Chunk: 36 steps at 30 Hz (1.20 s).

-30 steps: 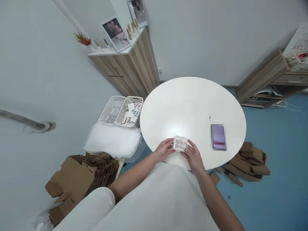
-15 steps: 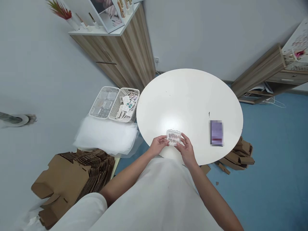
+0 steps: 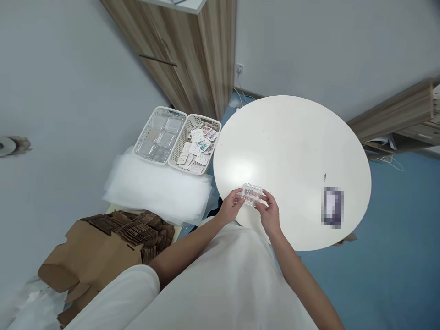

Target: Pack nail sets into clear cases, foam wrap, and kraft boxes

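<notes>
Both hands hold a small clear plastic box (image 3: 252, 194) over the near edge of the white oval table (image 3: 292, 142). Inside the box, rows of small pinkish pieces show through the plastic; they look like press-on nails. My left hand (image 3: 231, 206) grips its left side, thumb at the lower left corner. My right hand (image 3: 269, 213) pinches the right side, with the thumb on the lower right corner and fingers behind. The box looks closed.
Left of the table stand a basket of clear plastic boxes (image 3: 158, 137) and a basket of printed cards (image 3: 196, 146). White translucent sheets (image 3: 154, 188) and flattened brown cartons (image 3: 92, 252) lie nearer. A blurred purple-dark item (image 3: 332, 207) rests on the table's right. A wooden cabinet (image 3: 206, 55) stands behind.
My view has turned left and down, so the table and baskets sit further right in the picture. Both hands keep their hold on the clear box.
</notes>
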Motion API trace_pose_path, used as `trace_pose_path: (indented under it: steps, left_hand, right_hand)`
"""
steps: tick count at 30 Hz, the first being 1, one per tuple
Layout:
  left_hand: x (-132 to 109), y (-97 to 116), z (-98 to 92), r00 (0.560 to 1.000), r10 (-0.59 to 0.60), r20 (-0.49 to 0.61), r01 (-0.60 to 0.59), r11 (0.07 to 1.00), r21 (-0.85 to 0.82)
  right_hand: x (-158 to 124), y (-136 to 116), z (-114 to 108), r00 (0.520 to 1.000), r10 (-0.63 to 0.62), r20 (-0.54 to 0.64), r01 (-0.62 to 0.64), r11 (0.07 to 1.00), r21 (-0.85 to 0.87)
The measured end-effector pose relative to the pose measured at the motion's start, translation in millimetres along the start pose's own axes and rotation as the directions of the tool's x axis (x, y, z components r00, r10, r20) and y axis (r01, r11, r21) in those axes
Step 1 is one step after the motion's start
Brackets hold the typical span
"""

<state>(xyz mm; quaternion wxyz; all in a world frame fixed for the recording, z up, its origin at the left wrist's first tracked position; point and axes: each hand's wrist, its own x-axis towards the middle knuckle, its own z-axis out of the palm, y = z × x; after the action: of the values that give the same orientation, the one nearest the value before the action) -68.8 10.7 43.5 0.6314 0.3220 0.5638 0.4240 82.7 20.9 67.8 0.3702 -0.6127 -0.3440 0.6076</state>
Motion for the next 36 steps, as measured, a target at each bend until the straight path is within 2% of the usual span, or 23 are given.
trace_pose_path:
  steps: [6,10,13,18,22,28,36]
  left_hand:
    - [13,0,-35.3,0.998,-0.016,-0.061,0.017,1.000,0.004]
    - [20,0,-53.0,0.997,-0.016,-0.077,0.019,0.999,0.037]
    - [26,-2,-61.2,0.995,0.012,-0.096,-0.002,0.995,0.101]
    - [41,-3,-68.5,0.985,0.038,-0.170,0.006,0.968,0.251]
    - [60,0,-71.1,0.990,0.014,-0.142,0.023,0.967,0.252]
    - [88,-1,-73.5,0.983,0.067,-0.169,-0.015,0.956,0.294]
    - [100,0,-76.7,0.984,0.136,-0.115,-0.071,0.891,0.449]
  right_hand:
    - [22,8,48,0.999,0.041,-0.034,-0.043,0.998,-0.053]
    - [29,7,70,0.999,0.037,0.012,-0.035,0.995,-0.088]
    - [33,6,81,0.999,0.047,0.006,-0.045,0.983,-0.178]
    - [49,7,93,0.993,0.114,-0.034,-0.119,0.954,-0.274]
    - [75,7,100,0.992,0.120,-0.024,-0.122,0.961,-0.247]
    - [108,5,114,0.993,0.118,-0.022,-0.120,0.953,-0.279]
    - [128,11,129,0.997,0.068,-0.044,-0.080,0.919,-0.387]
